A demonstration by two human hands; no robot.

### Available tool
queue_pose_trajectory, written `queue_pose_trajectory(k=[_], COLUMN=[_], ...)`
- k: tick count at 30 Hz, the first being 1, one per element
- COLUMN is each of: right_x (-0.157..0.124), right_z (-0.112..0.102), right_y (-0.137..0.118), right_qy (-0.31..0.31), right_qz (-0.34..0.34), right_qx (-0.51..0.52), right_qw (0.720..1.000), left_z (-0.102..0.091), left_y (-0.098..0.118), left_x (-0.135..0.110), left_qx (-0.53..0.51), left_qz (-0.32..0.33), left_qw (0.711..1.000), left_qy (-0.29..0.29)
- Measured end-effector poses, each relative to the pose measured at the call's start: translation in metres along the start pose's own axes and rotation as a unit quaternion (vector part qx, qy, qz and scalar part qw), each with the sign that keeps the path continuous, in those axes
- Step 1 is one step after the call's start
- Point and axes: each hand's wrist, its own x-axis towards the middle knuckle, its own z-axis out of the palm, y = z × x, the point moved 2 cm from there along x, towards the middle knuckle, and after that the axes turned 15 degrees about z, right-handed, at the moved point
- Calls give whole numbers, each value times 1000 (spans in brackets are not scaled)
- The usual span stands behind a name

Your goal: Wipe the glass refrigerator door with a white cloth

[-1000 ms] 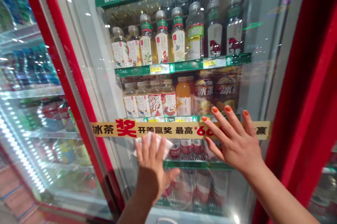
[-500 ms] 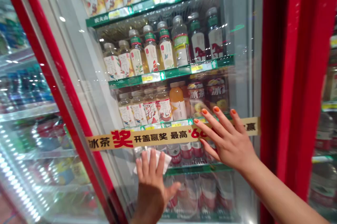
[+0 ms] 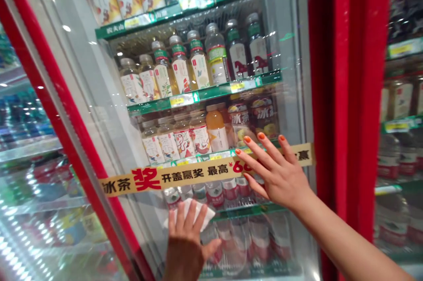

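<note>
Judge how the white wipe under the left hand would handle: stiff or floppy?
The white wipe looks thin, so probably floppy: its edges crumple around the left hand. It is likely very light, and could slide on the smooth glass door.

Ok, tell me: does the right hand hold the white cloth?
No, the left hand presses the white cloth to the glass door; the right hand holds nothing.

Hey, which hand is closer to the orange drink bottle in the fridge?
Right hand: it lies flat on the glass door, just below and right of the orange drink bottle. The left hand, pressing a white cloth to the glass, is farther down.
</note>
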Motion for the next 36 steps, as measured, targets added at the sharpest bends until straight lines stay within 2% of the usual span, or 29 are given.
queue_pose_trajectory(k=[1,3,5,6,8,10,11,13,14,16,18,20,21,23,25,26,28,30,32,33,34,36], right_x=[0,1,0,0,0,0,0,0,-1,-1,-1,-2,-2,-3,-4,-3,0,8,20,27,33,44], right_z=[0,-1,-1,-1,-1,-1,0,0,0,1,2,3,4,6,5,4,-3,-16,-33,-43,-52,-66], right_y=[0,1,1,1,1,1,1,2,2,3,3,4,5,5,4,4,4,7,13,16,20,25], right_qy=[1,0,-1,-2,0,5,7,9,10,11,15,16,14,5,-11,-20,-45,-79,-123,-148,-172,-214], right_qz=[-2,3,13,15,10,2,0,1,3,4,3,3,3,0,-1,-1,-3,-16,-40,-52,-61,-67], right_qx=[0,1,3,5,12,18,20,22,21,17,9,1,-3,-8,-8,-6,-1,6,13,14,16,15], right_qw=[1000,1000,1000,1000,1000,1000,1000,1000,1000,1000,1000,1000,1000,1000,1000,1000,999,997,991,988,983,974], left_z=[0,-5,-10,-13,-14,-10,-7,3,7,11,7,-4,-11,-29,-43,-47,-51,-52,-57,-62,-68,-82], left_y=[-12,-47,-74,-79,-68,-36,-17,16,26,26,2,-40,-63,-107,-134,-138,-130,-111,-102,-108,-121,-158], left_x=[-7,-5,14,27,52,62,58,37,22,-6,-17,-5,10,49,92,110,134,138,123,113,103,93], left_qx=[3,-12,-39,-46,-43,-27,-17,-2,5,13,2,-33,-58,-95,-117,-124,-150,-214,-290,-313,-321,-292], left_qz=[-46,-192,-309,-335,-322,-243,-194,-108,-82,-81,-138,-226,-268,-329,-346,-338,-256,-92,65,94,87,-9], left_qw=[999,981,950,941,945,969,980,994,996,997,990,973,961,940,931,932,955,971,942,927,923,943], left_qy=[-1,0,4,7,22,29,29,22,17,10,-3,-17,-25,-3,17,24,9,-60,-155,-183,-192,-157])
